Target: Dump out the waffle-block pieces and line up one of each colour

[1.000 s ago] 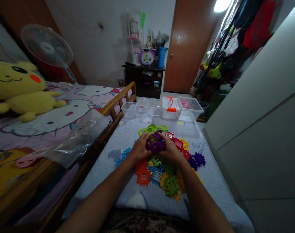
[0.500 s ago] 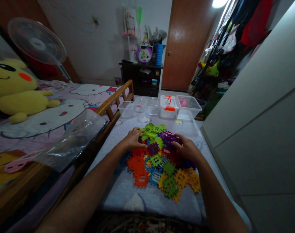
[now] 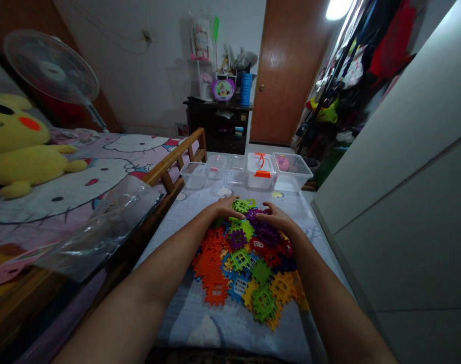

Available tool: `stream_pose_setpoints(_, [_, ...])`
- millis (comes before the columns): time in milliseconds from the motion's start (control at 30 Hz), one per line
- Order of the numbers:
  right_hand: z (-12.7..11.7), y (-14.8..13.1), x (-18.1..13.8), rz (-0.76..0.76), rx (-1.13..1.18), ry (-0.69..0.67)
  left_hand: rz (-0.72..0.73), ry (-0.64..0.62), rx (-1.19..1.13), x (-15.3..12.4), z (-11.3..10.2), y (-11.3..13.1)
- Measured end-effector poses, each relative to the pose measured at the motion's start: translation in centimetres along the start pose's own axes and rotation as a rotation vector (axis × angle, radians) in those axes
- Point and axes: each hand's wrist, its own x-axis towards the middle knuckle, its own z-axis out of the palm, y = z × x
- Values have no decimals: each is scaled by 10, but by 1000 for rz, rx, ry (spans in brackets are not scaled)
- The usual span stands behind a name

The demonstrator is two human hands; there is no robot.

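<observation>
A heap of interlocking plastic building blocks (image 3: 240,259), square with notched edges, lies on a pale cloth-covered surface. Orange pieces (image 3: 211,260) are on its left, yellow and green ones near the front. At the far side of the heap, my left hand (image 3: 226,206) curves beside lime-green pieces (image 3: 244,206), thumb and fingers apart. Opposite it, my right hand (image 3: 276,217) rests against purple pieces (image 3: 266,230), its thumb and forefinger spread. Both hands touch the heap; the undersides of the fingers are partly hidden.
Clear plastic boxes (image 3: 194,174) line the far edge, with a white-lidded box (image 3: 261,169) with orange clips and an open bin (image 3: 293,169) holding something pink. A wooden bed rail (image 3: 173,162) borders the left, a pale cabinet (image 3: 397,202) the right.
Both hands have moved farther over the heap and closer together, the left rightward and the right leftward. Some lime-green and purple pieces at the far side have shifted inward. The camera view has moved slightly.
</observation>
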Motion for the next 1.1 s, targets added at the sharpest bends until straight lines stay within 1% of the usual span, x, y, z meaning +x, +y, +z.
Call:
stream_pose_setpoints(133, [10, -7, 5, -24, 136, -69, 171, -25, -238, 6, 11, 0])
stream_pose_setpoints(200, [11, -10, 3, -59, 161, -76, 237, 0, -253, 6, 15, 4])
stream_pose_setpoints(300, [11, -13, -4, -174, 143, -85, 349, 72, -199, -4, 16, 13])
stream_pose_setpoints(367, [12, -15, -13, -277, 112, -98, 411, 110, -159, -19, 14, 21])
stream_pose_setpoints(433, [12, -16, -27, -383, 66, -121, 455, 151, -121, -40, 12, 27])
stream_pose_setpoints(533, [8, -16, -55, -513, -42, -156, 448, 142, -57, -82, 15, 33])
stream_pose_setpoints(600, [0, -13, -77, -553, -128, -157, 433, 173, 6, -111, 22, 33])
stream_pose_setpoints(667, [-13, -7, -98, -541, -214, -137, 437, 235, 88, -138, 35, 30])
stream_pose_setpoints(733, [-26, 5, -116, -495, -316, -102, 456, 301, 169, -162, 52, 28])
stream_pose_setpoints(833, [-38, 29, -130, -390, -499, -19, 505, 312, 266, -188, 84, 29])
stream_pose_setpoints(900, [-40, 46, -131, -308, -599, -2, 531, 277, 309, -197, 104, 32])
stream_pose_setpoints(967, [-36, 59, -126, -262, -648, -4, 528, 254, 344, -198, 119, 36])
stream_pose_setpoints(1033, [-30, 66, -120, -281, -647, -17, 516, 247, 370, -194, 128, 40])
stream_pose_setpoints(1100, [-22, 66, -114, -347, -614, -27, 497, 261, 382, -189, 132, 43])
